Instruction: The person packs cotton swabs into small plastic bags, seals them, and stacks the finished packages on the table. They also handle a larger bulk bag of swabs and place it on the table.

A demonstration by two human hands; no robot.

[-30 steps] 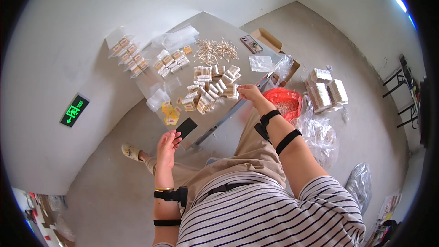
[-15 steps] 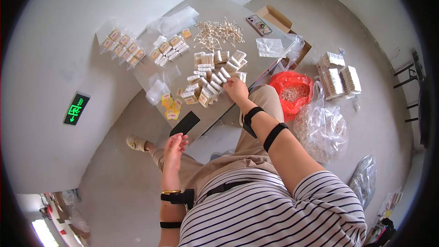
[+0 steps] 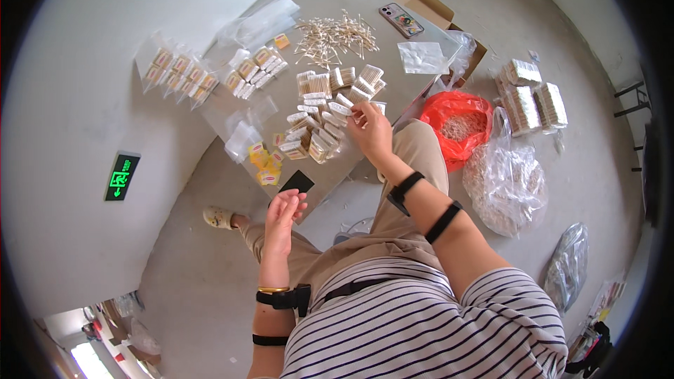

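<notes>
My right hand (image 3: 371, 130) is at the right side of a heap of cotton swab bundles (image 3: 317, 142) on the grey table (image 3: 281, 116). Its fingers are bent and pinch the end of one bundle (image 3: 342, 109) with white cotton tips. Over the near corner of the table, my left hand (image 3: 283, 216) hangs with loosely curled, slightly parted fingers and nothing in it. Just beyond it lies a flat black rectangle (image 3: 297, 182). Yellow paper labels (image 3: 265, 163) are scattered left of the heap, beside clear plastic bags (image 3: 242, 139).
Loose cotton swabs (image 3: 335, 38) are spread at the back. Packed bags (image 3: 180, 74) and more bundles (image 3: 256, 69) are at the left. A phone (image 3: 401, 20) lies near a cardboard box (image 3: 423, 5). On the floor at right are a red bag (image 3: 449, 151), a clear sack (image 3: 507, 193) and stacked packs (image 3: 523, 109).
My right hand has moved slightly up and right along the heap, its fingers now bent at a bundle. My left hand has shifted a little up and right. The whole view has tilted slightly.
</notes>
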